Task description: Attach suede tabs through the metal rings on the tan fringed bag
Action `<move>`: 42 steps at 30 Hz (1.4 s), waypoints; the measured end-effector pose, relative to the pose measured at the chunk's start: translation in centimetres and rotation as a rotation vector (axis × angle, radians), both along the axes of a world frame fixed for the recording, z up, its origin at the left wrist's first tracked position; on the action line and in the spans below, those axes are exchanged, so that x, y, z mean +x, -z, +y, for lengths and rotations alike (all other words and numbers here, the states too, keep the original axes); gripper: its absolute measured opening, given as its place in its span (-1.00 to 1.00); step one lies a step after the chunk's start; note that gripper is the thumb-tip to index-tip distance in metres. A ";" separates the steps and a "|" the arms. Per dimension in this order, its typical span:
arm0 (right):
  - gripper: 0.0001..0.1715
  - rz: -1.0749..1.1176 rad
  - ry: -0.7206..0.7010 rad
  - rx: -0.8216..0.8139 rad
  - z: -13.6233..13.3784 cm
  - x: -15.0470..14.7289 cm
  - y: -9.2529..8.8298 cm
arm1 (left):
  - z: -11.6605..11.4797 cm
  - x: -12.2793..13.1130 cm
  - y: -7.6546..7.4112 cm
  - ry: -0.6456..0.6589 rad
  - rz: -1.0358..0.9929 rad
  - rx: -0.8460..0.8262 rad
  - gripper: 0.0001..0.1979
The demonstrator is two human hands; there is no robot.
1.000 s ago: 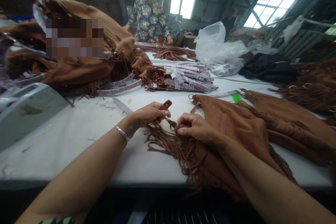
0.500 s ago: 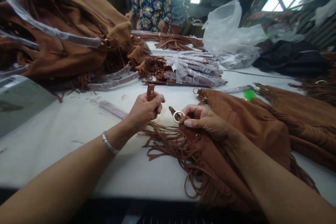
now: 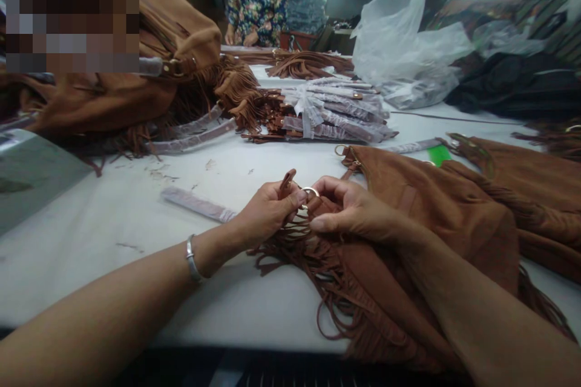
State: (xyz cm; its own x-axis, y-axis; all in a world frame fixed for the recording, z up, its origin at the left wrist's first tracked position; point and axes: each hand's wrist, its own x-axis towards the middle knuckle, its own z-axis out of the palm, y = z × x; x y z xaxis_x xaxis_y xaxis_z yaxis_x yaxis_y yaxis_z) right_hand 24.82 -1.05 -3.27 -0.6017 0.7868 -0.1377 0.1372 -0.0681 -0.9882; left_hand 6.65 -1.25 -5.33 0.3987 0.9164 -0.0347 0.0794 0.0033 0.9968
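On the white counter (image 3: 113, 242), under and to the right of both grips: brown suede fringed bag (image 3: 436, 211), its fringe spilling below the fingers. Person's left grip (image 3: 267, 213) is closed on a short brown leather strap end (image 3: 287, 181), which stands just above its thumb. Their right grip (image 3: 351, 213) is pinched shut on the bag's corner. Small gold metal ring (image 3: 310, 191) sits between the two grips, at the fingertips of both.
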 end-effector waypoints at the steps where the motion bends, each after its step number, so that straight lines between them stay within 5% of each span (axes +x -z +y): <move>1: -0.58 -0.048 -0.019 0.040 -0.2 -0.2 0.0 | 0.1 -0.1 -0.2 0.010 0.064 0.067 -0.71; 5: -0.66 -0.417 0.059 0.387 -0.9 -1.2 -0.1 | 0.5 -1.4 -1.7 0.117 0.492 0.473 -0.77; 9: -0.66 -0.647 0.033 0.590 -1.7 -1.6 -0.7 | 0.7 -2.9 -3.2 0.252 0.748 0.531 -0.86; 12: -0.70 -0.595 0.033 0.590 -1.9 -1.5 -0.9 | 0.8 -3.2 -2.9 0.257 0.502 0.417 -0.84; 17: -0.70 -0.378 0.160 0.499 -1.5 -0.7 -0.4 | 0.7 -1.8 -1.0 0.161 -0.039 -0.024 -0.72; 21: -0.68 -0.265 0.151 0.390 -1.0 -0.3 -0.1 | 0.1 -0.6 -0.1 0.023 -0.085 0.032 -0.73; 27: -0.71 -0.641 0.129 0.608 -1.3 -0.8 -0.2 | 0.5 -1.2 -1.5 0.127 0.510 0.515 -0.78; 30: -0.69 -0.808 0.048 0.705 -1.8 -1.2 0.1 | 1.1 -1.4 -3.2 0.309 0.859 0.559 -0.87; 33: -0.65 -0.804 -0.009 0.703 -1.9 -1.1 0.2 | 1.7 -1.1 -5.2 0.458 0.993 0.546 -0.90; 37: -0.70 -0.481 0.028 0.609 -1.3 -0.3 -0.2 | 2.6 -1.1 -6.8 0.437 0.702 0.287 -0.88; 42: -0.77 -0.197 0.077 0.423 -0.9 0.5 -0.5 | 2.0 -2.4 -5.2 0.159 0.278 -0.011 -0.71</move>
